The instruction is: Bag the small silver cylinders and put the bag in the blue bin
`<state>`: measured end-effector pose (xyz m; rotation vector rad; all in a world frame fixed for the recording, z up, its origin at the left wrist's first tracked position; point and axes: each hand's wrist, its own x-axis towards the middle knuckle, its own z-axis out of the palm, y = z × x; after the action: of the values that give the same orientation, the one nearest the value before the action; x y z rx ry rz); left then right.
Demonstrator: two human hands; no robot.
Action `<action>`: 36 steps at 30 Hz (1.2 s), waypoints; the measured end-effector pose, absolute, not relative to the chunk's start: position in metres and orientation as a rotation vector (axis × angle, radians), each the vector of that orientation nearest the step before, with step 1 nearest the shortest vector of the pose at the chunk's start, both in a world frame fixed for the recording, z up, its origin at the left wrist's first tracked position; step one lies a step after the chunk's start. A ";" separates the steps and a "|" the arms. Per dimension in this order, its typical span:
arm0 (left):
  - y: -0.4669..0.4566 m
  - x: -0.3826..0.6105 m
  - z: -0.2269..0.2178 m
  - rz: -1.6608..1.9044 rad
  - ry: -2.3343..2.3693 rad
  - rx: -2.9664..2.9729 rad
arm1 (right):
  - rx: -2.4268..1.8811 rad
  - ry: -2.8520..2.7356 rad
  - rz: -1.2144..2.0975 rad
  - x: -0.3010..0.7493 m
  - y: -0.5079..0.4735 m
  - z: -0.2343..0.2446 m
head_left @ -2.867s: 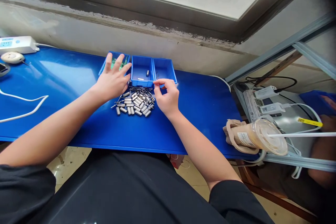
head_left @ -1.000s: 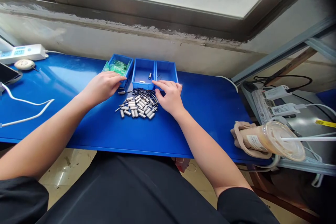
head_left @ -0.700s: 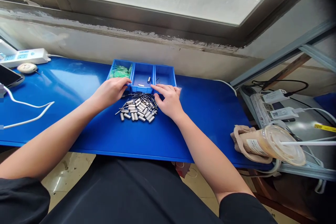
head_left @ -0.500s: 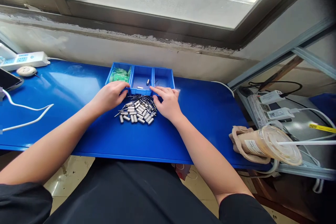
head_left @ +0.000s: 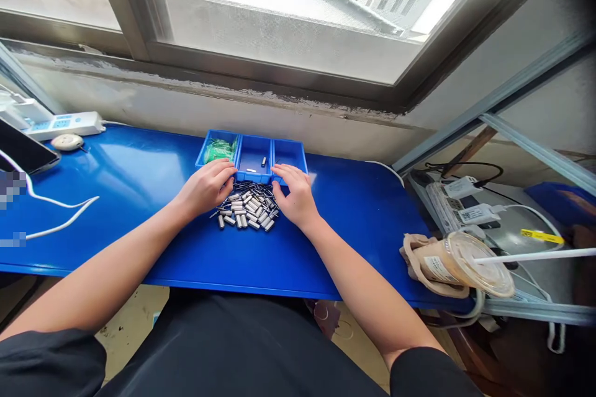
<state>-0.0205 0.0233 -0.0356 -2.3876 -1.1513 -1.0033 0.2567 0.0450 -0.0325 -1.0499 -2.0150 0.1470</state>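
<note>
A heap of small silver blocks (head_left: 249, 209) lies on the blue table, with thin dark rod-like pieces (head_left: 255, 188) behind and among them. Against its left side rests my left hand (head_left: 208, 187), fingers stretched towards the front of the blue bins and nothing visible in them. My right hand (head_left: 296, 196) is on the other side, open, its fingertips at the front wall of the right bin (head_left: 288, 150). The middle bin (head_left: 254, 158) holds a light block and a dark-and-silver one. Green pieces (head_left: 220, 150) fill much of the left bin (head_left: 205, 158).
A drink cup (head_left: 440, 265) with a straw sits in a cardboard holder (head_left: 416, 247) at the table's right edge. Chargers and cables (head_left: 475, 213) lie beyond it. To the left are a power strip (head_left: 65, 124), a white rounded device (head_left: 68, 142) and a white cable (head_left: 69, 205).
The camera view has tilted up, so more of the window shows. Both hands keep about the same places beside the heap, with the right fingers slightly closer together.
</note>
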 end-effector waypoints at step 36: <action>0.007 -0.005 -0.031 -1.074 -1.410 -2.988 | -1.070 -2.301 0.546 0.246 0.029 -0.039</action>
<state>-0.0050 0.0074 -0.0309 -2.9879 -1.4098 -1.0737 0.2463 0.0291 -0.0387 -1.0696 -2.3014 0.5464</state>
